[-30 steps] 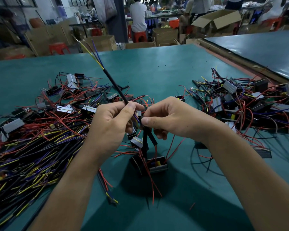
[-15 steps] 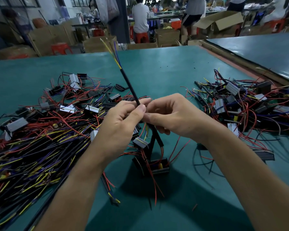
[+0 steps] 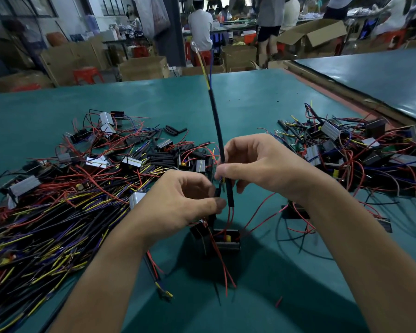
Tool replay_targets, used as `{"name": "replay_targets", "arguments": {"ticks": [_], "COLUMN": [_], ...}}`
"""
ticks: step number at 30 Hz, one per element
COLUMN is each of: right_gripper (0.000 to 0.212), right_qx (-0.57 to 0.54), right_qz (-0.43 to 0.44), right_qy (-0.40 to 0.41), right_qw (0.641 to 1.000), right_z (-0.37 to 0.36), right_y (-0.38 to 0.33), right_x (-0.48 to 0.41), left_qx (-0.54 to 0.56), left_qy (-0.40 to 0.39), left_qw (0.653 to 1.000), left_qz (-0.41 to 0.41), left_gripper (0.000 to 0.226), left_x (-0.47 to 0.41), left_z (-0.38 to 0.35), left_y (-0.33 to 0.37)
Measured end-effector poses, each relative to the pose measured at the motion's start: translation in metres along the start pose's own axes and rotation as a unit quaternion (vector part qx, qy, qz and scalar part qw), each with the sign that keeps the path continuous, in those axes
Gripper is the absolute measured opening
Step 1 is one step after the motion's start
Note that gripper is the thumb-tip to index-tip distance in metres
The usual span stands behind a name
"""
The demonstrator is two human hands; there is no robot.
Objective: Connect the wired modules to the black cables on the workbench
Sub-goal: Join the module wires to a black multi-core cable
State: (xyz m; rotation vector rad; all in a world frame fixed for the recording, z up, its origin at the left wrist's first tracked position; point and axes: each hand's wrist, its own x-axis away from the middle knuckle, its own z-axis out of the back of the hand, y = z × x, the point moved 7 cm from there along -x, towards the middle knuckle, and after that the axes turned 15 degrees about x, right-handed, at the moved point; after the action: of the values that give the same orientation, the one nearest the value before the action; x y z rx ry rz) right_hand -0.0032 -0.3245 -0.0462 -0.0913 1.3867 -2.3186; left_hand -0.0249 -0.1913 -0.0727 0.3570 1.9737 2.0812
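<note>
Now the right hand (image 3: 264,167) pinches the black cable (image 3: 216,126) near its lower end, between thumb and forefinger, and the cable stands almost upright above the workbench (image 3: 250,104). The left hand (image 3: 175,205) pinches a short black sleeve (image 3: 217,192) on the wires just below. The module (image 3: 226,241) hangs under both hands on its red wires (image 3: 229,213); whether it touches the bench, I cannot tell. I judge the cable light and rather stiff, so it keeps its shape. The red wires look thin and soft and may tear at the module. Better to hold close to the joint, on the sleeve.
</note>
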Motion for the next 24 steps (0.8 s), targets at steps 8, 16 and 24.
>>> {"name": "replay_targets", "arguments": {"ticks": [8, 16, 24], "right_gripper": [0.014, 0.020, 0.019], "right_qx": [-0.029, -0.029, -0.002], "right_qz": [0.012, 0.010, 0.021], "right_qy": [-0.008, -0.012, 0.003], "right_qw": [0.999, 0.999, 1.000], "right_z": [0.0011, -0.0004, 0.0004], "right_y": [-0.0014, -0.0031, -0.0082], "right_x": [0.0015, 0.0018, 0.0023], "left_qx": [0.014, 0.012, 0.016], "left_qy": [0.006, -0.004, -0.004], "left_qw": [0.999, 0.999, 0.999], "left_qz": [-0.032, -0.030, -0.027], "left_gripper": [0.015, 0.018, 0.015], "left_x": [0.0008, 0.0004, 0.0013], "left_z": [0.0020, 0.0004, 0.0010], "left_y": [0.0048, 0.0051, 0.0044]}}
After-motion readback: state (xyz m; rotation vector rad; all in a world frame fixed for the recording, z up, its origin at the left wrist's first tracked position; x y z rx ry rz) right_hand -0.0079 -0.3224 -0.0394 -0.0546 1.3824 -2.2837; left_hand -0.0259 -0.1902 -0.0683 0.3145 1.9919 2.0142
